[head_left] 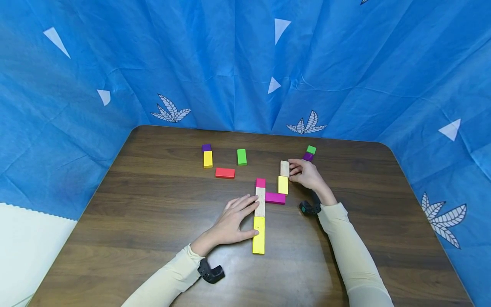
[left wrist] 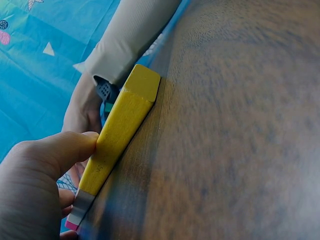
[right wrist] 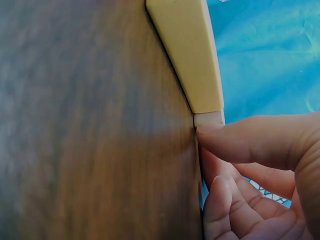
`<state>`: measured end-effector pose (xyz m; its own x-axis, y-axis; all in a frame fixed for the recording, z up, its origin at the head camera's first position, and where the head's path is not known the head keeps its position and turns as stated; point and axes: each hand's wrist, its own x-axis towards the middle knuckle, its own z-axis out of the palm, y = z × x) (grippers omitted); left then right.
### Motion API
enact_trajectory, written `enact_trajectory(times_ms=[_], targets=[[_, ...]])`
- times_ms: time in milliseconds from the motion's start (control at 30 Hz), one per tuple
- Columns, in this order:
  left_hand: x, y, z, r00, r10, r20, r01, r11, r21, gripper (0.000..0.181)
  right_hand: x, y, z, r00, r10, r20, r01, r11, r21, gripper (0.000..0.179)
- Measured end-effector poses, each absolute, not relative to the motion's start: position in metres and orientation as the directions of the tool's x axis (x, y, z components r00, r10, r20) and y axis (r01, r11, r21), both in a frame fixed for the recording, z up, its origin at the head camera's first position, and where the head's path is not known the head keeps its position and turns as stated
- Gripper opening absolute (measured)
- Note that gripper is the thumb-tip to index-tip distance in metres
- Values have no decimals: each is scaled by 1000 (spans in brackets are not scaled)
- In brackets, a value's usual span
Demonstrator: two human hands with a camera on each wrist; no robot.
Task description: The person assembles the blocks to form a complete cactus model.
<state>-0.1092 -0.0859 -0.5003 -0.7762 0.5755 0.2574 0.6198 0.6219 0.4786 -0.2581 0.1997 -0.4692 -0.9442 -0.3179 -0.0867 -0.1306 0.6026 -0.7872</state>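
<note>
The pale block [head_left: 284, 168] lies just left of the right hand [head_left: 308, 175], its long axis running away from the person, its near end against the short yellow block [head_left: 282, 185]. The right hand is the nearer one; its thumb touches the pale block (whether thumb and fingers truly pinch it, I cannot tell). The left hand [head_left: 232, 219] grasps nothing: fingers spread, thumb touching the long yellow block [head_left: 258, 243], fingertips at the white block [head_left: 260, 209].
</note>
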Motion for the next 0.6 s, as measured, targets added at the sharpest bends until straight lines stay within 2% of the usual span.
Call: enact_trajectory(times_ms=[600], targets=[[-109,-86,-501,-776,575,259,619,616,488,77,-256,197,-469,-941,-334,-63,-160,597,-786,56]])
